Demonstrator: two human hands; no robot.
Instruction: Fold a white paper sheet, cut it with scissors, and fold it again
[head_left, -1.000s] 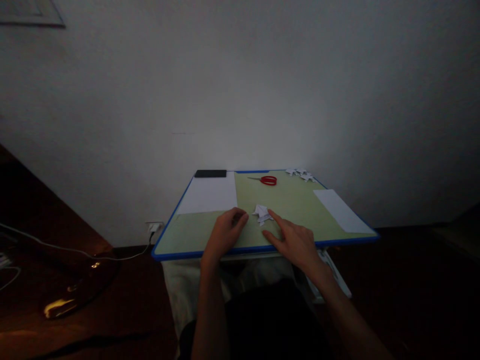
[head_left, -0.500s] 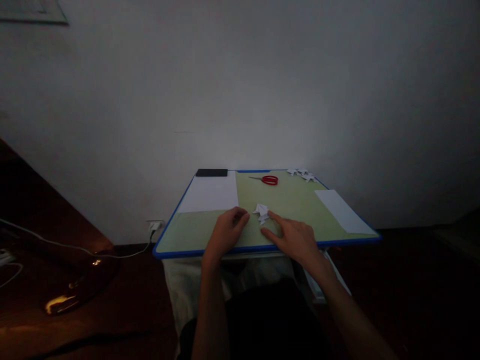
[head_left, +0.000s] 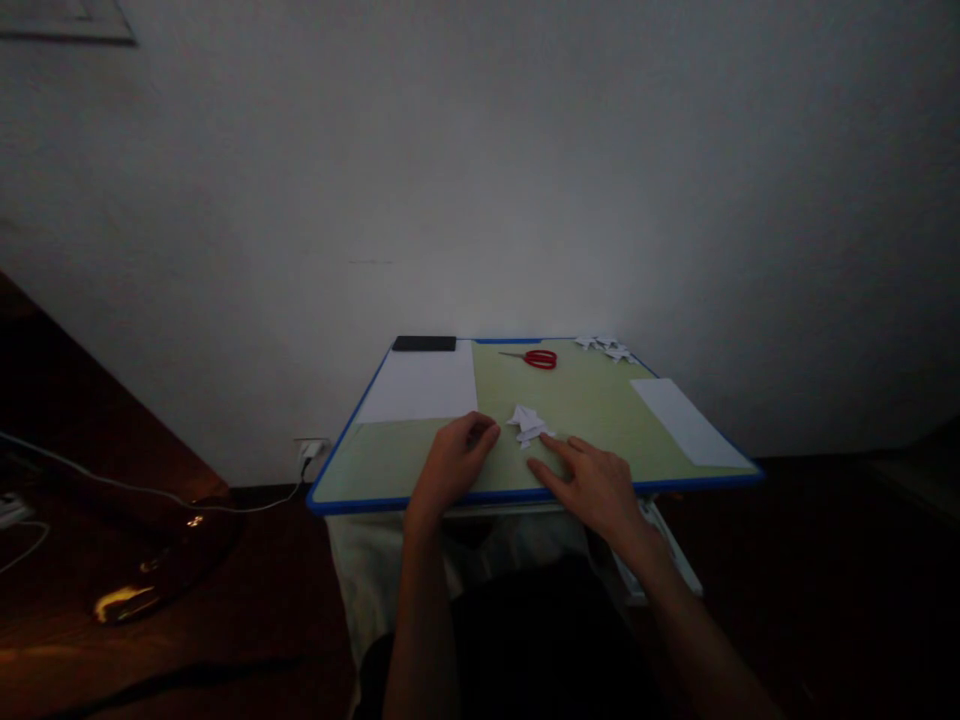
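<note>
A small folded white paper figure (head_left: pixel 529 424) lies on the green board (head_left: pixel 585 400) with a blue rim. My right hand (head_left: pixel 592 482) rests flat on the board just below and right of it, fingers stretched out, the index fingertip at the figure's near edge. My left hand (head_left: pixel 452 464) lies on the board to the figure's left with fingers curled loosely under; nothing shows in it.
Red-handled scissors (head_left: pixel 537 358) lie at the board's far side, with several folded paper figures (head_left: pixel 604 347) at the far right corner. A white sheet (head_left: pixel 420 386) and a dark phone (head_left: pixel 424 343) sit far left; a paper strip (head_left: pixel 679 420) lies right. A lamp base (head_left: pixel 150 570) and cable are left.
My right index finger has slid down from on the paper figure to its near edge. The left hand has barely moved.
</note>
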